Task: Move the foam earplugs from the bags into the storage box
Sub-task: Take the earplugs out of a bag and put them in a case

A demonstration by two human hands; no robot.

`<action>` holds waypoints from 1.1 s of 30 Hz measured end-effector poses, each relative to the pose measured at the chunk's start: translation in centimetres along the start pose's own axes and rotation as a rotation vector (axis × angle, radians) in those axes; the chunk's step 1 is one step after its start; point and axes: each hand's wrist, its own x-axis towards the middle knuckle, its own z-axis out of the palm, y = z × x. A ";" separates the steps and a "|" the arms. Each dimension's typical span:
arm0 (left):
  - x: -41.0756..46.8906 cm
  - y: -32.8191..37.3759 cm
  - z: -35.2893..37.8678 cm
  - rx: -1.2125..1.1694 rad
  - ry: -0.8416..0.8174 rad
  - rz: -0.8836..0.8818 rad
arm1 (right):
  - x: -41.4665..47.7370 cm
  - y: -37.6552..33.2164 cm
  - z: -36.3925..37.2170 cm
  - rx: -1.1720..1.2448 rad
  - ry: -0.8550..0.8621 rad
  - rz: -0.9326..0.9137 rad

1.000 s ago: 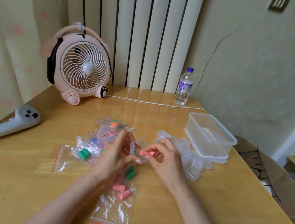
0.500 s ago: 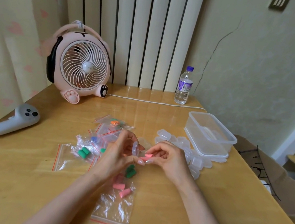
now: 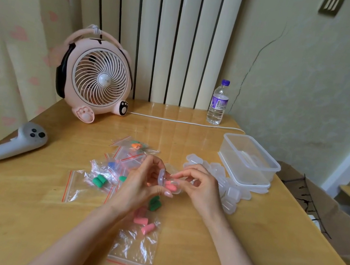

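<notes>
Nearest, below our fingers, a clear bag (image 3: 131, 250) holds pink earplugs (image 3: 145, 225). Our left hand (image 3: 140, 188) curls its fingers round a small open case (image 3: 163, 176). Our right hand (image 3: 203, 188) pinches its rim, with two pink plugs (image 3: 170, 186) lying between both sets of fingertips. Beyond the right fingers stands the storage box (image 3: 253, 172).

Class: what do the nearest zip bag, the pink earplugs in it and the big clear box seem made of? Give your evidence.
Nearest zip bag: thin clear plastic film, glossy; it crinkles and glints. Pink earplugs: probably soft foam, matte, no shine. Big clear box: rigid translucent plastic, smooth; its far wall shows through.
</notes>
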 end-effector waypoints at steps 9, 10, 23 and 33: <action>0.0 0.1 0.4 0.168 0.015 0.158 | -0.8 -1.4 0.4 0.260 -0.230 0.269; -0.1 0.1 0.5 0.194 0.001 0.171 | -0.8 -1.3 0.5 0.261 -0.218 0.261; 0.7 0.9 1.0 0.221 0.103 0.071 | -0.1 -0.7 -0.6 0.306 -0.016 0.282; 2.1 1.2 1.0 0.528 -0.067 -0.086 | 1.8 -0.5 -5.3 0.073 0.402 0.243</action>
